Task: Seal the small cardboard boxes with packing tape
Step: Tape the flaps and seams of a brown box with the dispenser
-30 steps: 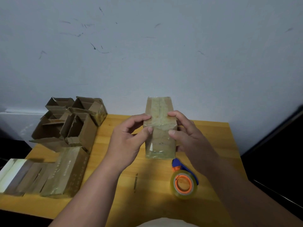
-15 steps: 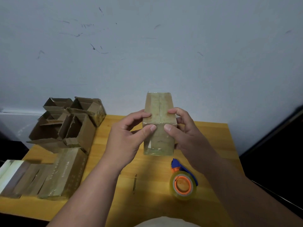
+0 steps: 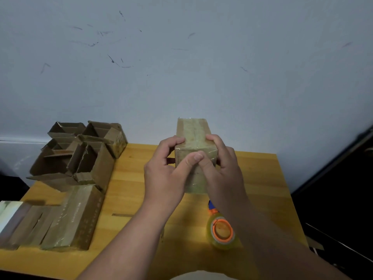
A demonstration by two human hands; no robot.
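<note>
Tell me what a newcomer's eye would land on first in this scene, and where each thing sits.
First, the tape-wrapped cardboard box held up at centre above the wooden table, gripped by the left hand and right hand with both thumbs pressing its near face. Next, the tape roll with its orange core, lying on the table just below the right wrist. At the table's far left corner stands a cluster of open boxes, with sealed boxes lying nearer.

You hold a small brown cardboard box (image 3: 192,134) upright above the tabletop's far middle, its top and near face glossy with clear tape. The packing tape roll (image 3: 221,233), yellowish with an orange core, lies flat near you on the right. More boxes sit left: open ones (image 3: 80,156) far, taped ones (image 3: 74,217) near.
</note>
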